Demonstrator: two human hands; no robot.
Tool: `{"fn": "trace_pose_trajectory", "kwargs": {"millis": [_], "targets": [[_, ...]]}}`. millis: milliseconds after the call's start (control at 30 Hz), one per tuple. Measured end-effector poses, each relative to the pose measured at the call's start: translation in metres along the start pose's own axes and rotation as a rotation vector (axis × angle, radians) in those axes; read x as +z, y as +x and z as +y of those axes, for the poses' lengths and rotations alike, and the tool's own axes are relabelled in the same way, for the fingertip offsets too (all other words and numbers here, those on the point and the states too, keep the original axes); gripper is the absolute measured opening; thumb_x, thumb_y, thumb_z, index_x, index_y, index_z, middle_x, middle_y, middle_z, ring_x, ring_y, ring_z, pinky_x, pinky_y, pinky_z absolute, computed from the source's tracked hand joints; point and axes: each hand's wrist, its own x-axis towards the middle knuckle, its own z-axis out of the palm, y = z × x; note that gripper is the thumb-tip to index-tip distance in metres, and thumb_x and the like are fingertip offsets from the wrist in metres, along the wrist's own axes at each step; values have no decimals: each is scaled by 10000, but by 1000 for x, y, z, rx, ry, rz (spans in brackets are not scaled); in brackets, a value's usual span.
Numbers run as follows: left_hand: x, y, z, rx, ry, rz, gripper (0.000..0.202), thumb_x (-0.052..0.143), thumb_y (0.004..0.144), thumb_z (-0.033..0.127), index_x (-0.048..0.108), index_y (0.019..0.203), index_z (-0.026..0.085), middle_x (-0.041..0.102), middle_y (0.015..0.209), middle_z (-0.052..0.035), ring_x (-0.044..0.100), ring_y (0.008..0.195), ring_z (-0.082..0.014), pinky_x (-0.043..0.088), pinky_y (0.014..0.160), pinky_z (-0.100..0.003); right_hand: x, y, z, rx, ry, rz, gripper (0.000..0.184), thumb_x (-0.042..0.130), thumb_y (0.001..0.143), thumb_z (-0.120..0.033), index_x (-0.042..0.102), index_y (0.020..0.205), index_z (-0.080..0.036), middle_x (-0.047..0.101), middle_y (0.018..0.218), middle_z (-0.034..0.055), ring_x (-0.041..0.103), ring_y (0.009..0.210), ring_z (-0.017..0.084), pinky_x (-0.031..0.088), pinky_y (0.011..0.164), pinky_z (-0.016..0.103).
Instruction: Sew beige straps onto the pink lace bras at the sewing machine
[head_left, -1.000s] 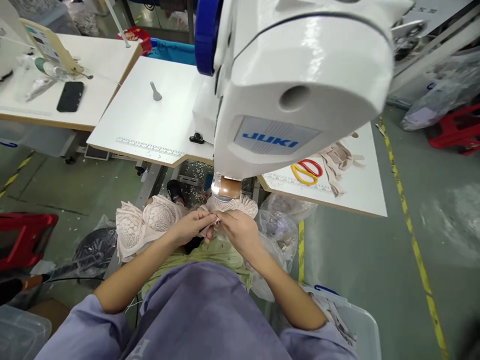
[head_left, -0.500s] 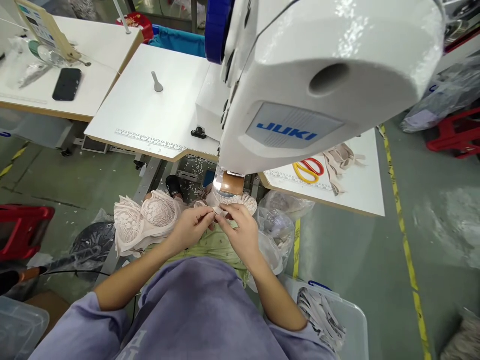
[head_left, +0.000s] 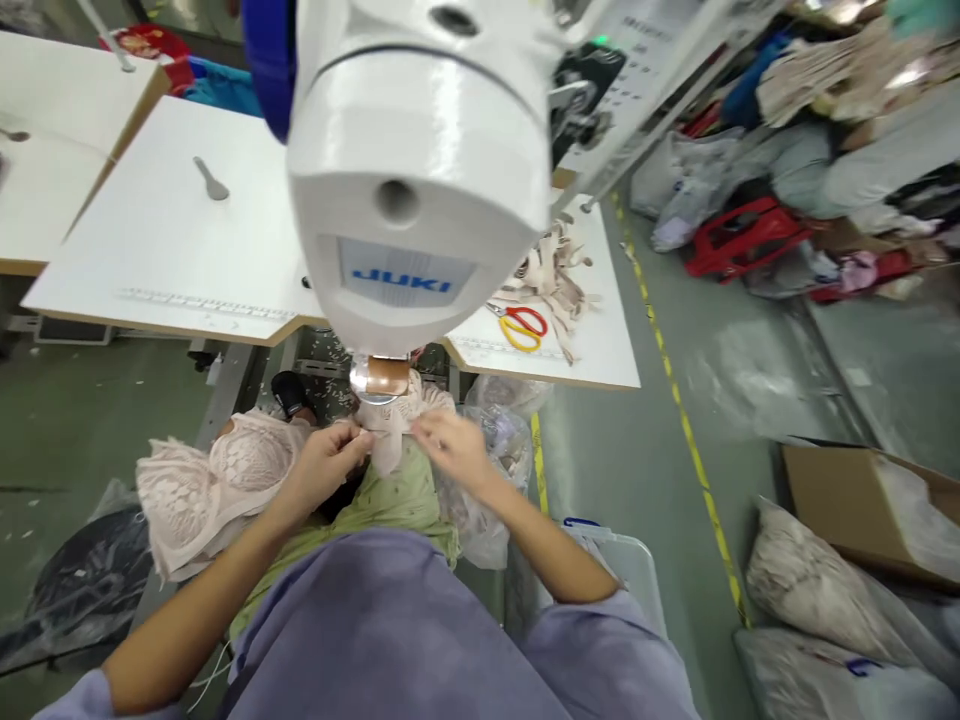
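Note:
A pale pink lace bra [head_left: 225,470] hangs to the left of the sewing machine head [head_left: 409,200]. More of the same lace fabric lies under the machine's needle end, and a small pale fabric strip [head_left: 388,450] droops from it between my hands. My left hand [head_left: 330,462] is closed, thumb and fingers pinching the left edge of that lace piece. Opposite it, my right hand [head_left: 454,448] pinches the piece's right edge, slightly smeared by motion. The machine's head hides the needle area.
Red-and-yellow scissors [head_left: 521,328] and a heap of beige fabric strips [head_left: 555,275] lie on the white table [head_left: 615,350] right of the machine. A grey spoon-shaped thing [head_left: 211,180] is on the left tabletop. Plastic bags [head_left: 499,440] hang below; a clear bin [head_left: 637,560] stands at lower right.
The view has swung to the right. My hands have moved apart from their close pinch, and the pale strip now hangs down between them.

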Motion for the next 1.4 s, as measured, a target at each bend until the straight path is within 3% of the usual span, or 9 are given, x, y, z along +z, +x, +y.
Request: {"fn": "trace_pose_trajectory", "kwargs": {"millis": [133, 300, 400, 567, 667, 767, 967, 1233, 1400], "targets": [[-7, 4, -4, -29, -62, -82, 424, 559, 919, 578, 556, 775, 179, 476, 639, 45, 419, 531, -94, 348, 502, -204, -71, 56, 91, 364, -287, 129, 406, 388, 990, -152, 521, 1367, -77, 587, 1364, 214, 538, 1252, 243, 424, 1041, 404], [-11, -2, 2, -62, -245, -138, 444, 582, 917, 573, 618, 751, 162, 475, 569, 36, 379, 479, -76, 305, 478, -202, -115, 98, 134, 460, -366, -51, 355, 547, 931, -209, 615, 1244, -56, 672, 1126, 209, 607, 988, 225, 420, 885, 384], [-12, -8, 5, -79, -362, -122, 412, 620, 907, 539, 643, 755, 156, 509, 583, 21, 393, 489, -76, 306, 483, -203, -111, 73, 116, 441, -350, -102, 344, 541, 943, -310, 647, 1173, -77, 680, 1051, 214, 618, 864, 222, 415, 750, 361], [-16, -11, 7, -73, -561, -119, 382, 651, 891, 500, 649, 753, 144, 502, 573, 23, 414, 508, -76, 326, 511, -202, -91, -22, 45, 392, -159, -123, 323, 614, 883, -349, 627, 1156, -176, 695, 855, 102, 606, 623, 202, 451, 567, 326], [-17, -11, 10, -87, -569, -134, 387, 656, 886, 497, 637, 732, 142, 493, 552, 26, 416, 500, -76, 321, 510, -204, -74, -62, -10, 182, 30, -237, 376, 676, 834, -379, 611, 1169, -220, 697, 968, 81, 615, 641, 180, 515, 573, 320], [-16, -10, 13, -76, -524, -126, 379, 648, 896, 481, 633, 729, 141, 511, 561, 26, 401, 485, -63, 294, 497, -198, -57, -69, -46, 67, 45, -185, 341, 657, 872, -375, 600, 1165, -211, 698, 1116, 113, 663, 732, 195, 553, 630, 339], [-11, -12, 16, -45, -418, -102, 352, 620, 901, 466, 621, 751, 149, 572, 649, 6, 430, 521, -69, 306, 504, -197, -36, -43, -52, 50, 43, -183, 321, 643, 904, -349, 590, 1187, -209, 686, 1142, 117, 685, 1002, 260, 568, 767, 377], [-17, -15, 18, -106, -445, -95, 146, 587, 822, 257, 596, 717, 156, 569, 645, 7, 392, 505, -66, 293, 498, -206, -37, -49, -46, 154, 176, -289, 290, 601, 946, -335, 608, 1219, -237, 683, 954, 52, 651, 734, 182, 507, 611, 303], [-19, -9, 9, -104, -629, -110, 280, 654, 832, 402, 581, 714, 159, 424, 541, 56, 306, 455, -55, 210, 452, -203, -36, -63, -43, 239, 309, -201, 356, 651, 832, -279, 571, 1176, -228, 616, 894, 23, 562, 626, 143, 471, 567, 285]]}}
